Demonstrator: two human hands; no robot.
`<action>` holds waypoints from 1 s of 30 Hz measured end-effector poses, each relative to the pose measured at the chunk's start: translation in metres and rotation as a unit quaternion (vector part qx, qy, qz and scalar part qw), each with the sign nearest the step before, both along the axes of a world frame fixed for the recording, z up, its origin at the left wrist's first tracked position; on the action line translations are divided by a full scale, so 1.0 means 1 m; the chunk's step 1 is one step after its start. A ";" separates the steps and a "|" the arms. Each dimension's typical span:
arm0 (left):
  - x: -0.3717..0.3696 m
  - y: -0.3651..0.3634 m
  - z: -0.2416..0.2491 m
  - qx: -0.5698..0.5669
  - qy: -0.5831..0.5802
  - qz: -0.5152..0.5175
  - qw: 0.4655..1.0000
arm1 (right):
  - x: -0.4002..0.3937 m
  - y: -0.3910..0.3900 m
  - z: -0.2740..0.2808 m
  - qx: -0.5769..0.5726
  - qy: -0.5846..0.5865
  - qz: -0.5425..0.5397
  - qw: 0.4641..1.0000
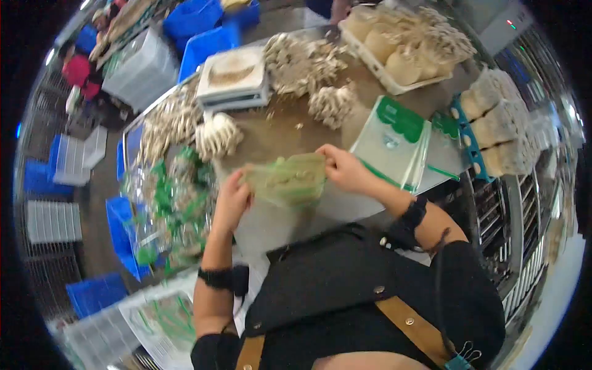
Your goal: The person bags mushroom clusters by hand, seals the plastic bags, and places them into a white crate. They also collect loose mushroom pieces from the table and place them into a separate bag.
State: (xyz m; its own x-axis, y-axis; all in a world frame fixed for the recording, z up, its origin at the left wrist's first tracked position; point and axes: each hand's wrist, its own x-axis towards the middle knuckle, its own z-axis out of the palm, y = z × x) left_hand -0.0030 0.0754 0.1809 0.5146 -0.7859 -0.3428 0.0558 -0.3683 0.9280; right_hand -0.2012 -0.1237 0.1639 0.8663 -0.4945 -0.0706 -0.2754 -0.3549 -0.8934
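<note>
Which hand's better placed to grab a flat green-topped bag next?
Right, probably: the right hand is beside the flat bags; the left hand is at the far end of the held bag. The right must let go first.

Black short-sleeved top (475, 296). Black apron (327, 271), tan straps (416, 328), round metal snaps (379, 290). Black bands (223, 279) around both arms. Thin black cord (439, 271) on right side. Teal clip (459, 362), lower right.

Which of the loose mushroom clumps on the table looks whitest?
The small clump just on the near side of the scale; it is creamy white, while the clump to its right, the large pile and the left-hand pile look greyer.
</note>
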 end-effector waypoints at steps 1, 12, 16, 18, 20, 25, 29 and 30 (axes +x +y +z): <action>0.000 0.000 0.003 -0.009 0.042 0.036 0.998 | 0.009 -0.005 0.005 -0.001 0.028 0.018 0.999; 0.000 0.037 -0.068 -0.127 -0.155 0.025 0.979 | 0.064 0.045 0.057 -0.391 0.109 0.296 0.865; -0.016 0.011 -0.061 -0.171 -0.245 0.017 0.954 | 0.065 0.044 0.100 -0.410 -0.054 0.312 0.855; -0.022 0.001 -0.051 -0.193 -0.212 -0.002 0.958 | 0.067 0.041 0.100 -0.376 -0.146 0.269 0.874; -0.028 -0.002 -0.050 -0.217 -0.182 -0.025 0.959 | 0.069 0.037 0.095 -0.199 0.195 0.374 0.885; -0.052 -0.012 -0.066 -0.134 -0.183 -0.068 0.972 | 0.029 0.026 0.153 -0.256 -0.007 0.136 0.957; -0.063 -0.016 -0.083 -0.035 -0.093 0.019 0.995 | -0.063 -0.061 0.179 -0.777 -0.181 -0.123 0.590; -0.068 -0.003 -0.068 -0.023 0.007 0.089 0.996 | -0.063 -0.085 0.187 -0.598 -0.459 -0.170 0.634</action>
State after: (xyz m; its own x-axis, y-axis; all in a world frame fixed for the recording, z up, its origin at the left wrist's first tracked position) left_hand -0.0707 0.0723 0.1131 0.6429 -0.6972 -0.3172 0.1299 -0.3088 0.9422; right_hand -0.2639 -0.2083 0.3509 0.0992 0.1124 0.9887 -0.0772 -0.9897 0.1203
